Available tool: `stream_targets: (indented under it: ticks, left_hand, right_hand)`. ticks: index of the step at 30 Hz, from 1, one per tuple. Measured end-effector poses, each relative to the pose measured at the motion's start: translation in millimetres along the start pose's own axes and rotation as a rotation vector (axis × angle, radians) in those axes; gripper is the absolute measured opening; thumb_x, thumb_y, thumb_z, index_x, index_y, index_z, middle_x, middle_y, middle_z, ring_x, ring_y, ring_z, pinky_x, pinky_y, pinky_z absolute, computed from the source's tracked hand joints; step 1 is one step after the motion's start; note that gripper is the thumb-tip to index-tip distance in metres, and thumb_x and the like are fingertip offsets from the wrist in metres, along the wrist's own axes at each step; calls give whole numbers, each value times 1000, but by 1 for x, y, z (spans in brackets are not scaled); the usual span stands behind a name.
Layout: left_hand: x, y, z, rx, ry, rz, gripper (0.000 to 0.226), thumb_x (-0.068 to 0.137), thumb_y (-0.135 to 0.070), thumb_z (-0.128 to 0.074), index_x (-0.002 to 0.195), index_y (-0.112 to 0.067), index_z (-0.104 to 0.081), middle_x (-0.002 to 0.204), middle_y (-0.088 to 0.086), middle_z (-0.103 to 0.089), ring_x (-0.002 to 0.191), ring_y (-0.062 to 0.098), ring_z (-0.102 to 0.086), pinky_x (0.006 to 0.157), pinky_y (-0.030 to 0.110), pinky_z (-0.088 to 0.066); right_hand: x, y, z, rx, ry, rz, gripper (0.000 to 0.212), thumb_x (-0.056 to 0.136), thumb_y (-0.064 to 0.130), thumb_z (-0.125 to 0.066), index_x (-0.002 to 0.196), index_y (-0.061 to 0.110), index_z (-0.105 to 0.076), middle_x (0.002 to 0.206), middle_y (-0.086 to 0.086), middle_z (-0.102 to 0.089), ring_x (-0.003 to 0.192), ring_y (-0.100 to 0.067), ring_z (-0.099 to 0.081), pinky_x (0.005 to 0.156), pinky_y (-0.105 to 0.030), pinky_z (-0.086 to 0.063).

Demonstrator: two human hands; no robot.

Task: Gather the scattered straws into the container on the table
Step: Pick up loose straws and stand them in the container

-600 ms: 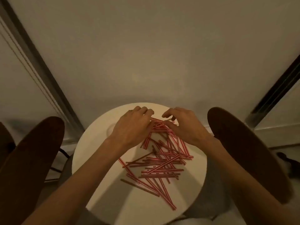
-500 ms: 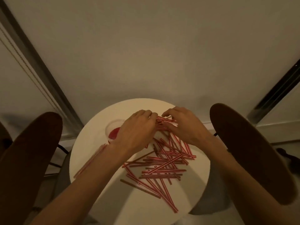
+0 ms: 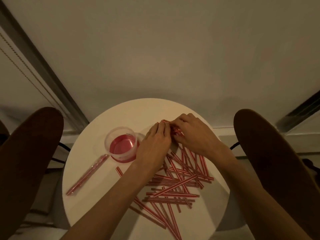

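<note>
Head view: pinching a small bunch of straws (image 3: 177, 131) between left hand (image 3: 155, 141) and right hand (image 3: 192, 134), just right of the container (image 3: 122, 144). Leaving most scattered across the table (image 3: 86, 170), near side. Could spill loose ends or nudge the container with the left wrist. Cannot see fingertips under knuckles.

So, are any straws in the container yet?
No: the container shows only its bare red bottom, while the straws lie scattered on the table beside it.
</note>
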State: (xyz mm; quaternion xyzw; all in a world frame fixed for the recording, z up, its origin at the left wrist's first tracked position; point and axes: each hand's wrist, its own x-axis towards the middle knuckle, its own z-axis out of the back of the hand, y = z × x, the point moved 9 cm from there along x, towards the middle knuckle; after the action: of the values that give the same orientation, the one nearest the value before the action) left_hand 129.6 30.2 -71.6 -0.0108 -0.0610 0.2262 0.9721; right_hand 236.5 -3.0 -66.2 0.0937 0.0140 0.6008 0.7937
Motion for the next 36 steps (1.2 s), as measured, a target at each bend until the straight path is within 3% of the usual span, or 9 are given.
stream_targets:
  ticks: [6, 13, 16, 19, 21, 24, 31, 33, 36]
  left_hand:
    - [7, -1, -6, -1, 18, 47, 68, 98, -3, -71, 159, -3, -41, 156, 15, -48, 144, 30, -47, 117, 37, -47]
    - [8, 1, 1, -31, -20, 105, 61, 101, -6, -68, 157, -10, -44, 157, 12, -48, 145, 28, -46, 110, 37, -49]
    - [3, 2, 1, -39, -27, 134, 60, 94, -3, -75, 150, -8, -52, 151, 12, -55, 140, 29, -51, 106, 37, -52]
    - [-7, -1, 5, -90, -89, 150, 59, 77, 0, -90, 132, -5, -68, 129, 14, -70, 119, 32, -65, 89, 40, -61]
    - [-15, -3, 12, -192, -210, 170, 47, 81, -1, -87, 126, -6, -72, 120, 13, -72, 109, 31, -67, 80, 40, -62]
    - [-25, 5, 16, -470, -260, 277, 22, 104, -13, -67, 126, -14, -73, 117, 4, -74, 103, 22, -67, 85, 36, -60]
    - [-29, 28, 18, -821, -229, 482, 26, 111, -26, -60, 127, -14, -76, 104, -11, -76, 83, -6, -66, 77, 2, -51]
    - [-29, 30, 12, -912, -209, 525, 31, 112, -33, -56, 133, -16, -73, 111, -12, -77, 92, -3, -71, 86, 8, -56]
    - [-25, 28, 7, -1245, -214, 577, 32, 113, -32, -53, 134, -19, -74, 116, -5, -81, 105, 7, -78, 96, 31, -64]
  right_hand:
    - [0, -2, -3, 102, 11, -3, 33, 107, 32, -60, 139, 25, -66, 130, 0, -66, 121, -21, -60, 98, -42, -55]
    - [-1, -2, -9, 116, 16, -22, 28, 107, 24, -61, 133, 20, -69, 123, -4, -69, 110, -23, -64, 93, -41, -57]
    - [3, 0, -11, 108, 21, -38, 21, 107, 22, -59, 123, 18, -73, 110, -6, -71, 97, -25, -66, 83, -39, -57]
    - [5, 0, -9, 128, 14, -81, 20, 104, 21, -61, 116, 20, -77, 105, -5, -76, 92, -26, -70, 79, -40, -59]
    - [4, -1, -5, 171, 6, -114, 21, 101, 24, -64, 115, 23, -79, 105, -3, -79, 95, -26, -72, 83, -45, -62]
    - [4, -7, -3, 250, -6, -159, 16, 101, 33, -72, 113, 27, -82, 104, 4, -81, 96, -17, -74, 84, -40, -64]
    - [4, -22, 8, 594, -64, -287, 15, 94, 35, -82, 106, 26, -85, 96, 14, -81, 80, 7, -71, 85, -19, -61]
    - [0, -21, 11, 718, -67, -316, 12, 94, 33, -83, 104, 27, -85, 94, 16, -81, 85, 3, -75, 88, -25, -63]
    - [-5, -13, 14, 910, -42, -336, 6, 96, 27, -81, 100, 30, -85, 92, 14, -82, 90, -1, -78, 91, -32, -65]
